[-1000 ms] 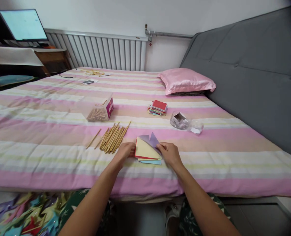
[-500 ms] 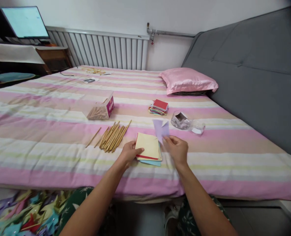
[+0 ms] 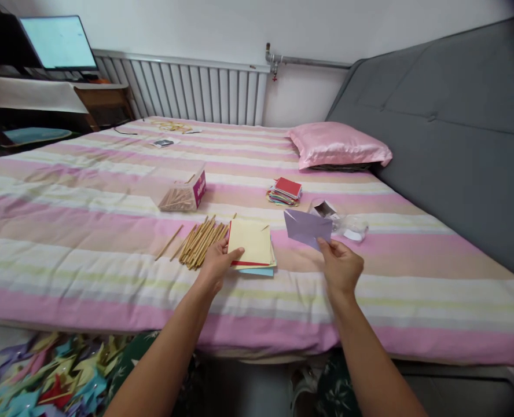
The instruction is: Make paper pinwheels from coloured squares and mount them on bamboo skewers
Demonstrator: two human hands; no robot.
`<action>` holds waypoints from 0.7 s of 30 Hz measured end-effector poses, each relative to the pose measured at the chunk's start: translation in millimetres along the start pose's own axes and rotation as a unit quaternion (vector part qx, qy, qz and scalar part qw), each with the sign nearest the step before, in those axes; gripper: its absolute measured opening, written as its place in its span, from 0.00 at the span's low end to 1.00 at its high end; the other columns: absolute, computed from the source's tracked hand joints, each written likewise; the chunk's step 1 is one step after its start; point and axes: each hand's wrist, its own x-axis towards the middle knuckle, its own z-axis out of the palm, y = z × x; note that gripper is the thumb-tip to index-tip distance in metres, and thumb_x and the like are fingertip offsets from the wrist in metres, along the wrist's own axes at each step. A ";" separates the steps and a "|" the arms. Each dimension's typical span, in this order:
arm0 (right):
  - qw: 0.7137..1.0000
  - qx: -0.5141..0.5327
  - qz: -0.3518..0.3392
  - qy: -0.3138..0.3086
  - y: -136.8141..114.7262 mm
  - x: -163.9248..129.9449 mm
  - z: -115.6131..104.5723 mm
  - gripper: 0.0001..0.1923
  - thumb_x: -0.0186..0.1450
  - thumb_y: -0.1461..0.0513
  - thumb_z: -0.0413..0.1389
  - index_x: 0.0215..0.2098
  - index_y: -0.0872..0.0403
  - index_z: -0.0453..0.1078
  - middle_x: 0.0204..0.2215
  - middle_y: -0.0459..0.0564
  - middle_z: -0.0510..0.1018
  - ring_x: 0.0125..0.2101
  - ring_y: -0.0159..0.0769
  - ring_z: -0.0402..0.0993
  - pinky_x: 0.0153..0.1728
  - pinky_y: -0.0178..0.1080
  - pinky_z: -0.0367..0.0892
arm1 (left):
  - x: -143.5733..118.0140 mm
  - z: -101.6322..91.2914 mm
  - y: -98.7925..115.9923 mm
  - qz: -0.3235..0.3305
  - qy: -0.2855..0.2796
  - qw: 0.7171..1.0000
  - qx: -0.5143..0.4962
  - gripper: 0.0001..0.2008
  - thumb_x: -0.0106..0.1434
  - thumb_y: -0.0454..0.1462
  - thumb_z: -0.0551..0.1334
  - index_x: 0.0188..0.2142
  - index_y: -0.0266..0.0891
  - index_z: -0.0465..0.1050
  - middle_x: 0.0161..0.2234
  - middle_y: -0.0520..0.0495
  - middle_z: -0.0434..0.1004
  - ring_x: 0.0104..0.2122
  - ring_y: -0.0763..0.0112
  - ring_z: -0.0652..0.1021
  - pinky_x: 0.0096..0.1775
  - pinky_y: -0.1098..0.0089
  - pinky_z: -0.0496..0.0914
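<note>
The right hand (image 3: 341, 267) has a lilac sheet (image 3: 307, 227) pinched by its near corner between thumb and fingers, lifted off the bed (image 3: 87, 243) and held just right of the paper stack (image 3: 252, 246). The sheet's long axis runs pretty much left to right across the view, with a small pointed corner sticking up at its far left end and the lower edge sloping down toward the fingers. It hangs in front of a clear bag (image 3: 341, 221), so part of the bag is hidden behind it.

The left hand (image 3: 217, 263) is on the stack's near-left corner, thumb on the yellow top sheet and fingers curled at the edge, so it's gripping or pressing the stack, can't tell if it's lifting it at all. The stack lies flat on the striped cover, with red and blue sheets peeking out underneath along the near edge.

Just left of the stack, touching the hand more or less, there's a bundle of sticks (image 3: 200, 240), lying diagonally, pointing away and to the right. One loose stick lies a bit further left. Behind them sits a stick box (image 3: 183, 194) on its side. A smaller pile of coloured squares (image 3: 286, 191) sits further back, near the pink pillow (image 3: 337, 146). Folded paper shapes (image 3: 44, 376) are heaped on the floor at lower left.
</note>
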 end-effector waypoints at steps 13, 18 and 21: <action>0.993 0.029 0.008 0.118 -0.6 30.0 -16.4 0.22 0.58 0.51 0.55 0.36 0.62 0.77 0.31 0.55 0.81 0.32 0.43 0.76 0.34 0.37 0.69 | 68.7 131.5 -39.6 -0.022 -0.053 0.989 0.137 0.12 0.46 0.33 0.67 0.33 0.33 0.74 0.33 0.41 0.80 0.32 0.62 0.79 0.31 0.70 0.70; 0.992 0.072 0.017 0.101 -4.6 32.6 -17.6 0.23 0.57 0.51 0.56 0.39 0.63 0.76 0.33 0.56 0.81 0.34 0.43 0.76 0.36 0.38 0.69 | 80.0 136.2 -42.8 -0.031 -0.043 0.977 0.209 0.15 0.40 0.34 0.70 0.30 0.33 0.75 0.29 0.39 0.80 0.33 0.55 0.78 0.31 0.68 0.68; 0.985 0.158 0.070 0.007 -10.8 21.9 -10.6 0.22 0.56 0.53 0.57 0.41 0.62 0.74 0.35 0.55 0.81 0.36 0.42 0.76 0.37 0.39 0.70 | 72.9 111.1 -26.0 -0.003 -0.012 0.974 0.227 0.23 0.41 0.40 0.71 0.38 0.32 0.74 0.34 0.37 0.80 0.41 0.53 0.76 0.36 0.67 0.67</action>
